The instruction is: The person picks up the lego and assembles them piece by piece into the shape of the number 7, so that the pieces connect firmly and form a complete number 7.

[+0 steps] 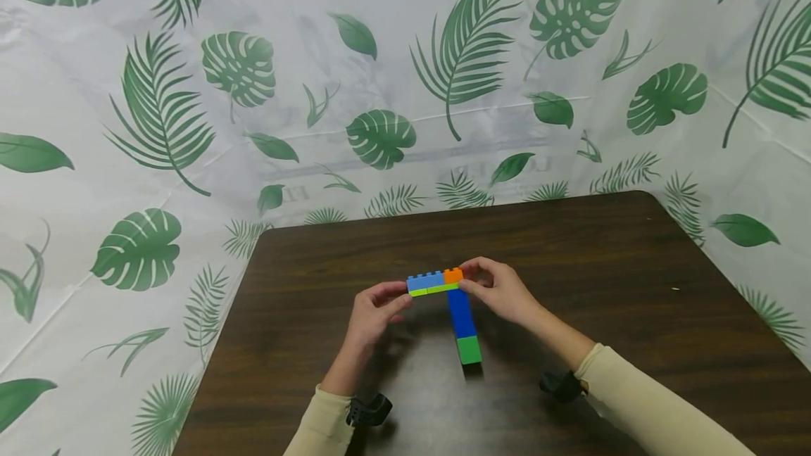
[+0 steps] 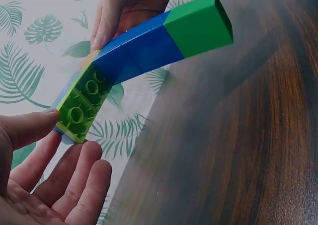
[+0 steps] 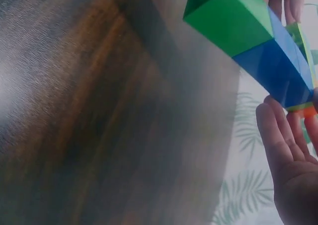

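Both hands hold up a T-like build of toy building blocks over the table. Its top bar has light blue blocks (image 1: pixel 424 281) and an orange block (image 1: pixel 453 275) on a lime green layer (image 1: pixel 436 290), whose hollow underside shows in the left wrist view. From the bar a stem of dark blue blocks (image 1: pixel 461 314) runs toward the person and ends in a green block (image 1: pixel 469 350). My left hand (image 1: pixel 374 315) pinches the bar's left end between thumb and fingers. At the orange end, my right hand (image 1: pixel 503 293) pinches the bar with thumb and fingers.
A dark wood-grain table (image 1: pixel 304 343) lies below the hands. Behind it hangs a white sheet with green leaf prints (image 1: pixel 380 139). Black bands (image 1: pixel 369 411) sit at both wrists, and a small pale speck (image 1: pixel 675 289) lies on the table at right.
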A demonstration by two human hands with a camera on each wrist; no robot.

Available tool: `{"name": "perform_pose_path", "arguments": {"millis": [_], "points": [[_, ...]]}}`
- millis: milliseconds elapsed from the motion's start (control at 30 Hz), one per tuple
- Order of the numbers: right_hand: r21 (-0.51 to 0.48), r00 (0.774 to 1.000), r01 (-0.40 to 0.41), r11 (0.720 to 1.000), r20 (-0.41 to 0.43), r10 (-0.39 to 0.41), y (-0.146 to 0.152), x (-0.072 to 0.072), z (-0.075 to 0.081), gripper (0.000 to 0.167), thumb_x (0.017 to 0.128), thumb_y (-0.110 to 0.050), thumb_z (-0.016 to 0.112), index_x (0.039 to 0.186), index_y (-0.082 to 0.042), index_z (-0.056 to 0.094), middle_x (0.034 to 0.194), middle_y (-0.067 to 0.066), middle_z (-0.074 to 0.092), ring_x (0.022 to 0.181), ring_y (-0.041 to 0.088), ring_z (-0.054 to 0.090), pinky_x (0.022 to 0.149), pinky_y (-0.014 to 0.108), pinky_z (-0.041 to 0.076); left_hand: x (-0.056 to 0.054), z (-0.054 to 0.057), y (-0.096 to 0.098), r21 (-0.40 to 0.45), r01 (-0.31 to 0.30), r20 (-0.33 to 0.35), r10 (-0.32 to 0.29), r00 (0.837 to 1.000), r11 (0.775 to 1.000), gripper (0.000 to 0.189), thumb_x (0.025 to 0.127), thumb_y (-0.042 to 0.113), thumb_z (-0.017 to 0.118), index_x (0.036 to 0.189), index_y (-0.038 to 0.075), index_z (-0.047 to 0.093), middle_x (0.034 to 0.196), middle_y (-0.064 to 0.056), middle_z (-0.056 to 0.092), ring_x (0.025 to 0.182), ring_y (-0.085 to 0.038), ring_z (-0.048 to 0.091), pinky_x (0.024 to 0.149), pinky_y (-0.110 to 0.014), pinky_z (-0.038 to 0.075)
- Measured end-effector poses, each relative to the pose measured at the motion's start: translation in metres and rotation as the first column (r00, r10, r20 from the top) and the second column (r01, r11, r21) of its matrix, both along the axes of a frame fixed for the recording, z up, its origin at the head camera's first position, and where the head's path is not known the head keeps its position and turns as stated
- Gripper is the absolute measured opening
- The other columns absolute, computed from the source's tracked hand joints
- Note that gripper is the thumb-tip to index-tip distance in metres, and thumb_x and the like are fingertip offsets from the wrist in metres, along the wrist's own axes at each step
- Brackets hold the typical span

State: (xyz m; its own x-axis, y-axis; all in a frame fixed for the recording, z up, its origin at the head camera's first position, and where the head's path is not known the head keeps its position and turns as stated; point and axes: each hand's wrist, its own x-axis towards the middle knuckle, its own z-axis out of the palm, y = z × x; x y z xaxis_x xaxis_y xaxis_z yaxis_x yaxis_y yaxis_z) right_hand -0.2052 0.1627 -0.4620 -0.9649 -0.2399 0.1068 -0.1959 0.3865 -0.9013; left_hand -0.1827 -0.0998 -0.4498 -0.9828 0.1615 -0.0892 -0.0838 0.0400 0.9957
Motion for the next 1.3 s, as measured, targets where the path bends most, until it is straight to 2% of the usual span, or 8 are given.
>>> {"name": "perform_pose_path", "arguments": {"millis": [133, 233, 367, 467, 700, 967, 1167, 1300], "points": [[0.010, 0.999, 0.036, 0.999, 0.041, -0.036, 0.001, 0.000, -0.010, 0.032, 0.090, -0.021, 0.073, 0.117, -0.005, 0.065, 0.107, 0.011, 0.066, 0.079, 0.029, 0.067, 0.071, 0.037, 0.058, 0.003, 0.000, 0.001, -0.032, 0.009, 0.005, -0.009, 1.000, 0.999, 0.028, 0.090, 0.009, 0.072, 0.113, -0.006, 0.068, 0.101, -0.015, 0.071, 0.093, -0.036, 0.069, 0.075, -0.045, 0.057], [-0.002, 0.994, 0.062, 0.998, 0.085, -0.062, 0.002, 0.000, -0.018, 0.033, 0.089, -0.023, 0.074, 0.114, -0.003, 0.066, 0.106, 0.012, 0.067, 0.078, 0.029, 0.067, 0.069, 0.039, 0.058, 0.003, -0.006, 0.002, -0.056, 0.017, 0.003, -0.016, 1.000, 0.998, 0.028, 0.090, 0.009, 0.071, 0.112, -0.007, 0.068, 0.097, -0.014, 0.072, 0.086, -0.030, 0.071, 0.076, -0.052, 0.056], [-0.006, 0.985, 0.098, 0.995, 0.145, -0.097, 0.002, 0.000, -0.027, 0.031, 0.089, -0.023, 0.075, 0.110, -0.002, 0.068, 0.102, 0.012, 0.068, 0.077, 0.027, 0.067, 0.067, 0.040, 0.059, -0.006, -0.032, 0.004, -0.103, 0.011, -0.011, -0.013, 1.000, 0.995, 0.028, 0.089, 0.014, 0.073, 0.109, -0.005, 0.070, 0.096, -0.015, 0.073, 0.082, -0.030, 0.071, 0.073, -0.052, 0.056], [-0.015, 0.977, 0.106, 0.994, 0.186, -0.101, 0.002, 0.000, -0.032, 0.030, 0.090, -0.022, 0.074, 0.110, -0.001, 0.068, 0.101, 0.012, 0.068, 0.076, 0.025, 0.068, 0.067, 0.038, 0.059, -0.012, -0.051, 0.005, -0.127, 0.004, -0.016, -0.006, 1.000, 0.992, 0.028, 0.088, 0.017, 0.075, 0.108, -0.003, 0.071, 0.094, -0.017, 0.073, 0.085, -0.039, 0.070, 0.068, -0.047, 0.058], [-0.058, 0.965, 0.114, 0.992, 0.244, -0.097, 0.004, 0.000, -0.044, 0.030, 0.090, -0.019, 0.073, 0.111, 0.002, 0.068, 0.099, 0.012, 0.068, 0.074, 0.022, 0.069, 0.065, 0.038, 0.059, -0.011, -0.055, 0.007, -0.141, 0.034, 0.012, -0.032, 0.999, 0.989, 0.027, 0.089, 0.016, 0.074, 0.107, -0.004, 0.071, 0.095, -0.019, 0.073, 0.082, -0.040, 0.070, 0.063, -0.042, 0.058], [-0.052, 0.962, 0.105, 0.993, 0.260, -0.088, 0.004, 0.000, -0.047, 0.030, 0.091, -0.018, 0.071, 0.113, 0.003, 0.068, 0.101, 0.014, 0.068, 0.073, 0.022, 0.069, 0.064, 0.038, 0.059, -0.009, -0.050, 0.010, -0.135, 0.053, 0.001, -0.053, 0.999, 0.989, 0.026, 0.091, 0.007, 0.070, 0.109, -0.011, 0.067, 0.098, -0.028, 0.069, 0.085, -0.049, 0.067, 0.065, -0.054, 0.056], [-0.015, 0.963, 0.059, 0.998, 0.265, -0.053, 0.004, 0.002, -0.047, 0.029, 0.096, -0.012, 0.064, 0.120, 0.004, 0.065, 0.111, 0.018, 0.065, 0.077, 0.022, 0.070, 0.065, 0.038, 0.059, -0.013, -0.064, 0.011, -0.183, 0.004, 0.007, -0.003, 1.000, 0.983, 0.027, 0.089, 0.016, 0.074, 0.106, -0.004, 0.071, 0.092, -0.019, 0.073, 0.077, -0.037, 0.071, 0.058, -0.039, 0.057], [-0.003, 0.965, 0.042, 0.999, 0.260, -0.040, 0.003, 0.002, -0.048, 0.029, 0.096, -0.009, 0.063, 0.123, 0.004, 0.063, 0.116, 0.021, 0.064, 0.079, 0.022, 0.069, 0.064, 0.038, 0.059, -0.014, -0.069, 0.012, -0.252, -0.033, -0.038, 0.025, 0.999, 0.967, 0.023, 0.087, 0.017, 0.076, 0.102, 0.000, 0.074, 0.085, -0.012, 0.074, 0.070, -0.030, 0.071, 0.053, -0.030, 0.055]]}}
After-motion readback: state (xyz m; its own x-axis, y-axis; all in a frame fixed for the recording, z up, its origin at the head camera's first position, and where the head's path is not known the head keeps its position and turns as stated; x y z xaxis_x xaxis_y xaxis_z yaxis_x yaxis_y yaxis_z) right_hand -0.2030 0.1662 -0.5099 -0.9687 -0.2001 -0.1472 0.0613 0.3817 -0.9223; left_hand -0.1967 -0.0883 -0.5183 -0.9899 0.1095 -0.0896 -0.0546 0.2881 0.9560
